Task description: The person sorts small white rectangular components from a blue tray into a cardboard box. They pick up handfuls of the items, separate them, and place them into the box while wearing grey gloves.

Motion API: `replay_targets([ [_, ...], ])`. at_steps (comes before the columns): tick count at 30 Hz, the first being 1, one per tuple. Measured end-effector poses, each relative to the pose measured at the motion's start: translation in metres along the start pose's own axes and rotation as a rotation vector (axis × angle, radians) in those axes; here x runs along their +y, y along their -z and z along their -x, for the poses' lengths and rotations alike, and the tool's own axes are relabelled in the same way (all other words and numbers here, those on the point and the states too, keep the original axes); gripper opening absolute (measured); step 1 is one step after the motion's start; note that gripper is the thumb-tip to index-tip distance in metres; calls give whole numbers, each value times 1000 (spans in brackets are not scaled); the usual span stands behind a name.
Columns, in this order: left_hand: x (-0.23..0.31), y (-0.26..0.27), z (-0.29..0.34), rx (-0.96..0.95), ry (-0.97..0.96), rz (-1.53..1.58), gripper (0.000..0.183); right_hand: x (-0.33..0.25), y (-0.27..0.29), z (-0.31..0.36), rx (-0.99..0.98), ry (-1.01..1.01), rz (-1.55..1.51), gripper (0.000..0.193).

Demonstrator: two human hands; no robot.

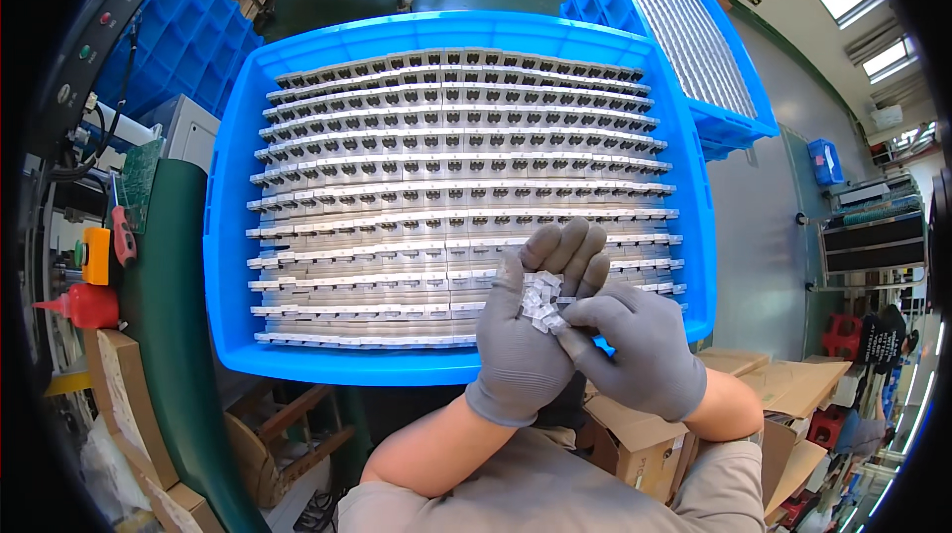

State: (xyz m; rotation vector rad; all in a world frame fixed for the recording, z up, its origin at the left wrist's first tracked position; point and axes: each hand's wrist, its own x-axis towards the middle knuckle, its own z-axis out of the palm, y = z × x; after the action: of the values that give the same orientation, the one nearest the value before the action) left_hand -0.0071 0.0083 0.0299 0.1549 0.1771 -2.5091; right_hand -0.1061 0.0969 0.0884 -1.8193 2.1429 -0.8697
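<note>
The left hand [521,364], gray-gloved and palm up, is cupped but not clenched; a small heap of clear plastic pieces [541,297] lies in its palm; the right hand [645,355], also gloved, has its thumb and forefinger drawn together at the heap's lower right edge, though I cannot tell whether they pinch a piece; both are over the near right part of a blue crate [337,368] filled with rows of pale strips [416,192].

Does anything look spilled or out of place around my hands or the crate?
Nothing stands out: small translucent pieces sit gathered in your left hand, your right hand touches them, and the strips in the blue crate look orderly.
</note>
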Motion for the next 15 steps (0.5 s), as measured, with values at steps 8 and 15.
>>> replay_targets([
  [8, 1, 0, 0, 44, 14, 108, 50, 7, 3, 1, 4, 35, -58, 19],
  [15, 8, 1, 2, 46, 33, 172, 47, 5, 12, -4, -56, 105, -25, 17],
])
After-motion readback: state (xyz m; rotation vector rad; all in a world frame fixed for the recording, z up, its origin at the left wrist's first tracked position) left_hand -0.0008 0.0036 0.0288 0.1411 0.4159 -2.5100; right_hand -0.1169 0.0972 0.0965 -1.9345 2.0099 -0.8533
